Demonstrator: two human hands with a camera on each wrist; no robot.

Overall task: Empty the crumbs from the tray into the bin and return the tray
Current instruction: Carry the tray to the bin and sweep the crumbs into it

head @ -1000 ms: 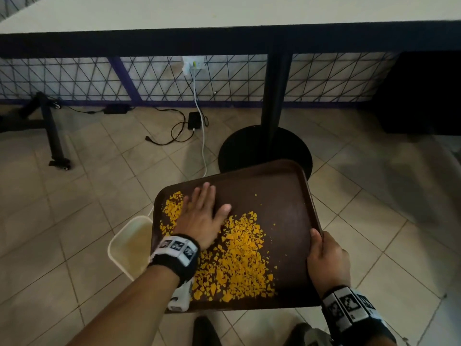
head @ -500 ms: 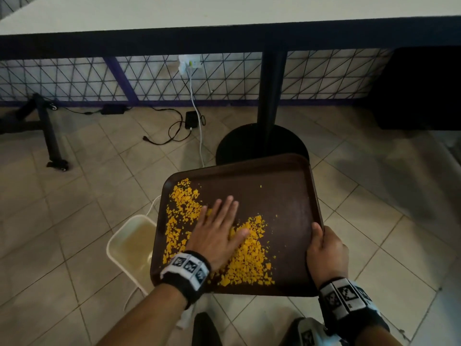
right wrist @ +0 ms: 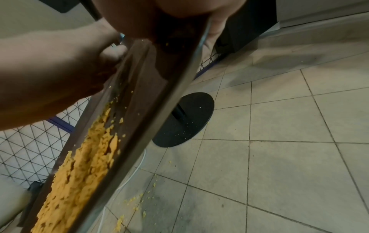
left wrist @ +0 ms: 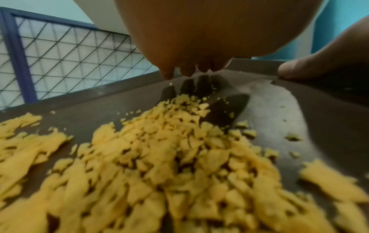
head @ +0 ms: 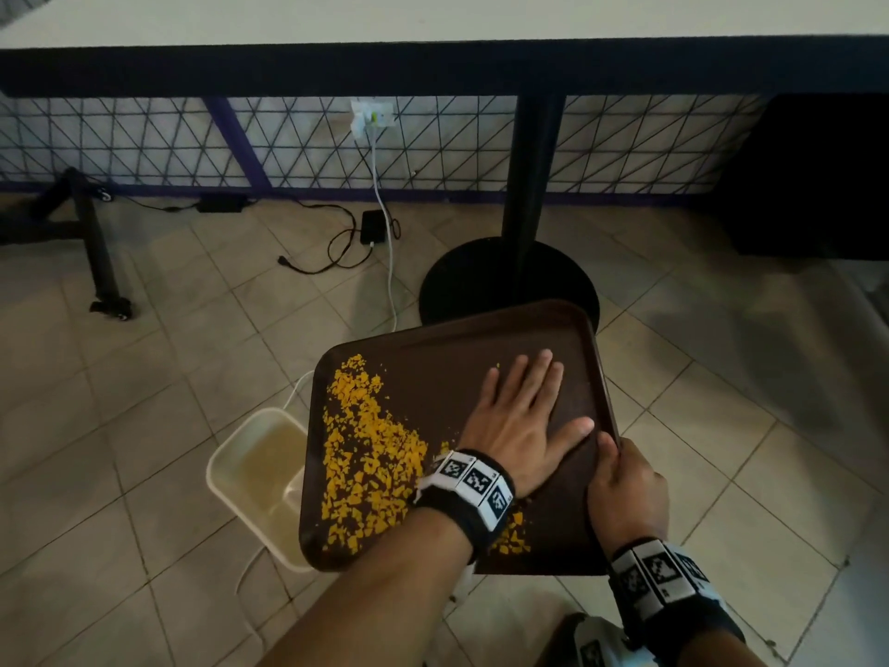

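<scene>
Head view shows that the left hand (head: 522, 426) has moved across the tray (head: 447, 373) to its right side, where it lies flat with fingers straight, thumb near the right rim. Half a second ago it was among the crumbs (head: 370, 454). The crumbs now lie gathered along the left side, just above the bin (head: 245, 474) on the floor. The right hand (head: 625, 488) keeps its grip closed on the tray's right edge and holds it in the air. I judge that a new sweep toward the bin is prepared. Some crumbs are already on the floor (right wrist: 279, 141), so the aim matters.
</scene>
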